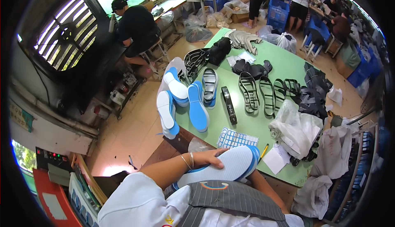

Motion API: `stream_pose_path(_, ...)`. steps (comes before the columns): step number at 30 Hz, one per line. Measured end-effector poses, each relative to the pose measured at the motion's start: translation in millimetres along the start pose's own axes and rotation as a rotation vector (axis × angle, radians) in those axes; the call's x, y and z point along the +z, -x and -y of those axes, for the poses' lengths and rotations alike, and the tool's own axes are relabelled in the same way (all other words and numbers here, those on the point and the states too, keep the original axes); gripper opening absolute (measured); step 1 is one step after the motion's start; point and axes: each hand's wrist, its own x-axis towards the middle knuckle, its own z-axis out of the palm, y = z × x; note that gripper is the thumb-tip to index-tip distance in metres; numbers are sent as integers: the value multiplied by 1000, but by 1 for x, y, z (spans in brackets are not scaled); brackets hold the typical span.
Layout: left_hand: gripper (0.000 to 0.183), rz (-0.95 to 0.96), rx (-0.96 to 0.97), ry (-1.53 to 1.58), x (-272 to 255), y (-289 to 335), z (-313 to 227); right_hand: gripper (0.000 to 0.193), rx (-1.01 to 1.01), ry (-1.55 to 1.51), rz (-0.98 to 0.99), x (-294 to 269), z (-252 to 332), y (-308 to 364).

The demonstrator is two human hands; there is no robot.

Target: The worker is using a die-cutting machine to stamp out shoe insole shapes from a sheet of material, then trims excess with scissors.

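Note:
Close against my body is a stack of white-and-blue shoe soles, lying tilted across my apron. My left hand grips the stack at its left part, thumb on the white upper face and the other fingers partly hidden. From the right, my right forearm runs up to the stack's far end; the soles hide that hand. Just beyond lies a sheet of blue-edged white labels on the green table. A blue sole and stacks of white-and-blue soles stand at the table's left edge.
Black strappy uppers, a long black piece and dark bundles cover the table's middle and right. A yellow pencil, white paper and plastic bag lie right. A seated person works far left.

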Motion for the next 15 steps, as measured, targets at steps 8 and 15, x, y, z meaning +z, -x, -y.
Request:
stream_pose_path(8,101,334,-95,15,-126,56,-25,17,-222,-234,-263,86,0,-120)
stream_pose_path(15,73,-211,322,-668,-282,135,-34,31,-238,-826,-80,172,66,-183)
